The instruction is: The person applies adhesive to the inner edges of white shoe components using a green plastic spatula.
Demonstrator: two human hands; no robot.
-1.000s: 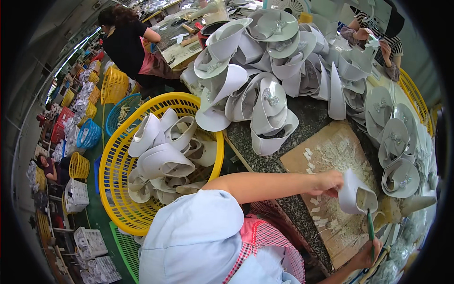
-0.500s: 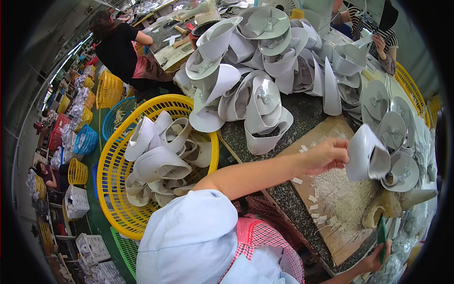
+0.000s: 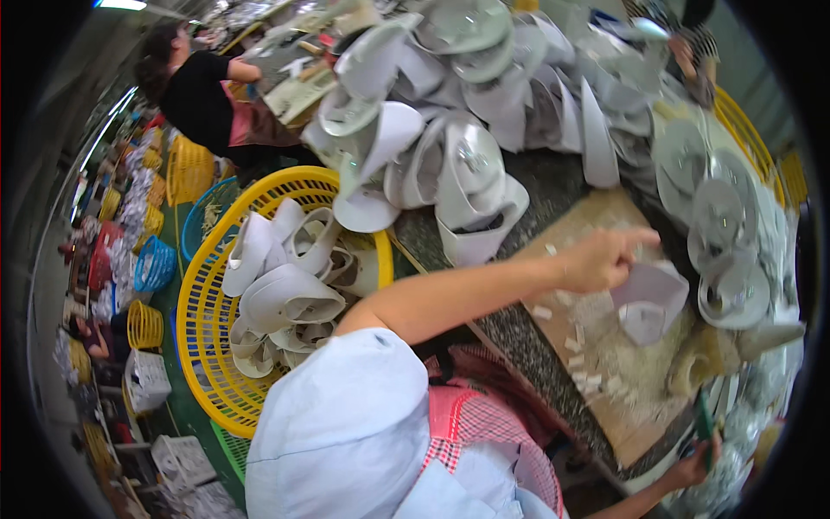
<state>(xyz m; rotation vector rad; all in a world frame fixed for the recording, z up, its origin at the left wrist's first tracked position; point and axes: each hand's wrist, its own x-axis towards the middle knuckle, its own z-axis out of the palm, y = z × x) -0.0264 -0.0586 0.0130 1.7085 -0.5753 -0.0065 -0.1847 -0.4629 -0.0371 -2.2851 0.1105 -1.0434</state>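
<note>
My left hand [image 3: 601, 262] reaches across over the board with its index finger stretched out. A curved white shoe upper [image 3: 653, 298] is under its fingers, apparently pinched by the others; motion blur softens the grip. My right hand [image 3: 694, 464], low at the right, is closed round a slim green-handled tool [image 3: 705, 419] that points upward; its working end cannot be made out. Between the hands stands a worn beige form [image 3: 699, 368] with a tapering horn [image 3: 769, 342]. White uppers with silvery ornaments [image 3: 735, 294] overlap beside it.
A yellow basket [image 3: 194, 346] of white uppers stands left of my arm. More uppers [image 3: 475, 160] pile along the dark speckled table [image 3: 553, 195]. White scraps and powder lie on the wooden board [image 3: 618, 432]. One person [image 3: 199, 108] works at far left, another [image 3: 696, 52] at far right.
The white upper has turned over and dropped lower toward the board, with my left hand slightly higher over it. My index finger has straightened. My right hand keeps the green-handled tool.
</note>
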